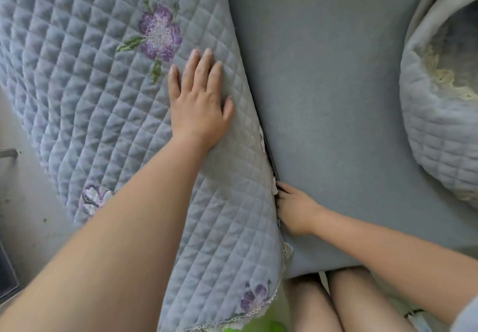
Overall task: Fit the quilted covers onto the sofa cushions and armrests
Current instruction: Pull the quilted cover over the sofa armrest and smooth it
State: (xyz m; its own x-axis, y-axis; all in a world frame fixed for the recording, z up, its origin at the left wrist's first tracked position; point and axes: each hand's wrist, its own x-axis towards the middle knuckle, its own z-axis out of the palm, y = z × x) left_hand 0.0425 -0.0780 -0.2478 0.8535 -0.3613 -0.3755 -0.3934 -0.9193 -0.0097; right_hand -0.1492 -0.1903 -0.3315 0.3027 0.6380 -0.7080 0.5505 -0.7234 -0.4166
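A pale blue quilted cover with embroidered purple flowers and a lace hem lies draped over the sofa armrest on the left. My left hand rests flat on top of it, fingers spread, near the largest flower. My right hand sits lower, its fingertips pushed into the dark gap between the armrest and the bare grey seat cushion, where the cover's lace edge goes down. Whether those hidden fingers pinch fabric I cannot tell. A second quilted cover lies bunched at the right, partly inside out.
Grey floor shows left of the armrest, with a dark frame at the lower left edge. My bare knees press against the seat's front edge. Something bright green sits on the floor at the bottom.
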